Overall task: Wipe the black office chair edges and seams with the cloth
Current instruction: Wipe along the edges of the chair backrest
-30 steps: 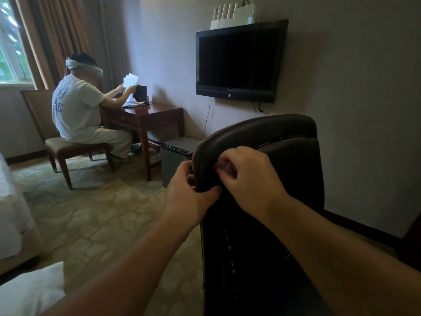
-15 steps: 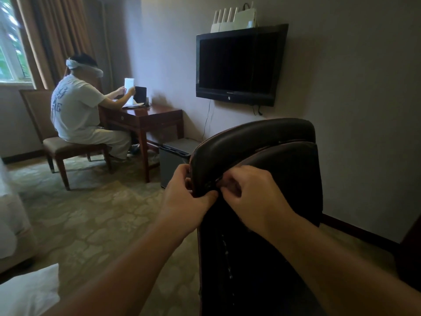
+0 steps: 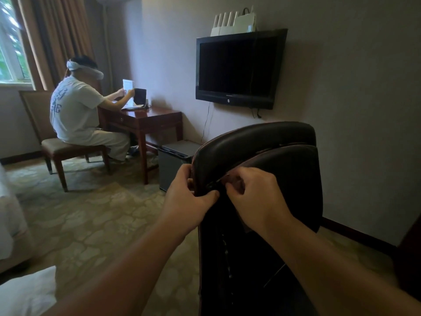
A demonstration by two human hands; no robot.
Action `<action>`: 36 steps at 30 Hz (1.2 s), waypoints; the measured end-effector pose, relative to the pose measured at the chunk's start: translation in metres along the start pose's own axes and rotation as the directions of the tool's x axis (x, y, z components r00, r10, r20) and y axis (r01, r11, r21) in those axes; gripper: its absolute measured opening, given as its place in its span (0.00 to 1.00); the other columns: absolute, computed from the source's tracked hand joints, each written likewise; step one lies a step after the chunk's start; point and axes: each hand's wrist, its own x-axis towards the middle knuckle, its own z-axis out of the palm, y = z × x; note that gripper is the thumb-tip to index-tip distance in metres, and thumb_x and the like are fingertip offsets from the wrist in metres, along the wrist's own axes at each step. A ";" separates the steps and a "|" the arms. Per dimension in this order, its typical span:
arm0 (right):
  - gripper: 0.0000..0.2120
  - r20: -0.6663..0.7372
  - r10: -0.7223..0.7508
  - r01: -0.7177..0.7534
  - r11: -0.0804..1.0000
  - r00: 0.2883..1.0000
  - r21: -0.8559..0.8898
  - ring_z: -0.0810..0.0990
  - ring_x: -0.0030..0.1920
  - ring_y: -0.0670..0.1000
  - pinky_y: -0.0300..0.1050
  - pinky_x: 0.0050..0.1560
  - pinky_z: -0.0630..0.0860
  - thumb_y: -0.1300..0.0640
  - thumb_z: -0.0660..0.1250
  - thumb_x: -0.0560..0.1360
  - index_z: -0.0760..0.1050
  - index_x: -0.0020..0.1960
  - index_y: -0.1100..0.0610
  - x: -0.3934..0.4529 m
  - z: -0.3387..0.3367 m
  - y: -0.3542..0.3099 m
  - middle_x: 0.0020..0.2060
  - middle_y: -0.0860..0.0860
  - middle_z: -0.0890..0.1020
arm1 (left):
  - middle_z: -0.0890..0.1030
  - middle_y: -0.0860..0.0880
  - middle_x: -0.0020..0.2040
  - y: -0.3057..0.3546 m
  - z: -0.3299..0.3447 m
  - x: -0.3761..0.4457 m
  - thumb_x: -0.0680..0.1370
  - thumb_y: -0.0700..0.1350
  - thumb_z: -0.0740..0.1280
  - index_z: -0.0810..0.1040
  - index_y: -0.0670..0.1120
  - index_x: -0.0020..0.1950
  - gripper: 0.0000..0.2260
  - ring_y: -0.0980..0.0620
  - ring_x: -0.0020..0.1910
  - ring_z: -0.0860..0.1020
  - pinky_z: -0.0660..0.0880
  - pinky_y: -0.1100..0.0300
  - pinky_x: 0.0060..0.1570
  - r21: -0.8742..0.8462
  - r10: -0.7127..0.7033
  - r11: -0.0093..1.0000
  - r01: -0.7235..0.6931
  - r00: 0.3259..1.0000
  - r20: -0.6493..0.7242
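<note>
black office chair (image 3: 268, 156) with brownish worn seams, black tv (image 3: 237, 67), reddish-brown desk (image 3: 145, 117), beige carpet (image 3: 91, 220) in a cobblestone pattern, tan curtains (image 3: 57, 35)

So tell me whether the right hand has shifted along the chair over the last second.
Yes: the right hand has slid down the office chair, away from its top edge.
</note>
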 end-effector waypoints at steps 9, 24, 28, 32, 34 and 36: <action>0.03 -0.130 0.096 -0.093 0.995 0.987 0.030 0.76 0.42 0.41 0.28 0.46 0.71 0.52 0.68 0.79 0.76 0.51 0.52 0.019 0.009 0.001 0.43 0.43 0.77 | 0.82 0.53 0.53 0.000 0.005 0.005 0.73 0.38 0.75 0.74 0.59 0.57 0.21 0.52 0.51 0.83 0.83 0.49 0.50 -0.032 -0.019 0.999 0.018 1.000 -0.008; 0.03 -0.052 -0.033 0.033 0.999 0.998 0.010 0.76 0.43 0.41 0.27 0.47 0.68 0.55 0.70 0.78 0.78 0.50 0.52 0.032 -0.001 0.014 0.43 0.43 0.78 | 0.83 0.52 0.51 -0.005 0.006 0.008 0.73 0.36 0.75 0.75 0.58 0.55 0.20 0.54 0.47 0.85 0.84 0.53 0.46 -0.115 0.005 0.993 -0.004 1.000 0.006; 0.03 0.012 -0.036 0.036 0.999 0.999 0.002 0.75 0.41 0.39 0.25 0.45 0.67 0.54 0.70 0.77 0.75 0.47 0.48 0.031 -0.001 0.021 0.41 0.41 0.76 | 0.84 0.50 0.51 -0.008 0.007 0.014 0.73 0.35 0.75 0.75 0.57 0.57 0.20 0.53 0.48 0.85 0.83 0.54 0.46 -0.128 0.005 0.992 -0.003 1.000 0.016; 0.02 0.068 -0.004 0.004 1.000 0.998 -0.002 0.76 0.42 0.41 0.27 0.44 0.68 0.54 0.70 0.78 0.77 0.47 0.51 0.048 -0.015 0.030 0.40 0.42 0.77 | 0.84 0.53 0.49 -0.013 0.012 0.022 0.74 0.35 0.74 0.75 0.57 0.56 0.20 0.56 0.46 0.84 0.83 0.57 0.44 -0.142 0.019 0.990 -0.017 1.000 0.016; 0.03 0.039 0.011 -0.012 1.000 0.999 0.010 0.76 0.41 0.41 0.28 0.44 0.69 0.53 0.69 0.78 0.76 0.48 0.51 0.056 -0.014 0.034 0.39 0.43 0.77 | 0.84 0.56 0.47 -0.014 0.014 0.028 0.74 0.35 0.74 0.75 0.58 0.55 0.20 0.58 0.46 0.84 0.81 0.61 0.42 -0.150 0.016 0.989 -0.011 0.999 0.031; 0.03 0.049 -0.032 0.034 0.998 0.998 -0.047 0.75 0.41 0.40 0.28 0.43 0.67 0.53 0.69 0.78 0.76 0.47 0.50 0.055 -0.007 0.036 0.40 0.43 0.76 | 0.84 0.57 0.47 -0.015 0.015 0.035 0.74 0.35 0.74 0.76 0.58 0.56 0.20 0.58 0.47 0.84 0.81 0.61 0.43 -0.145 0.013 0.989 -0.009 0.999 0.030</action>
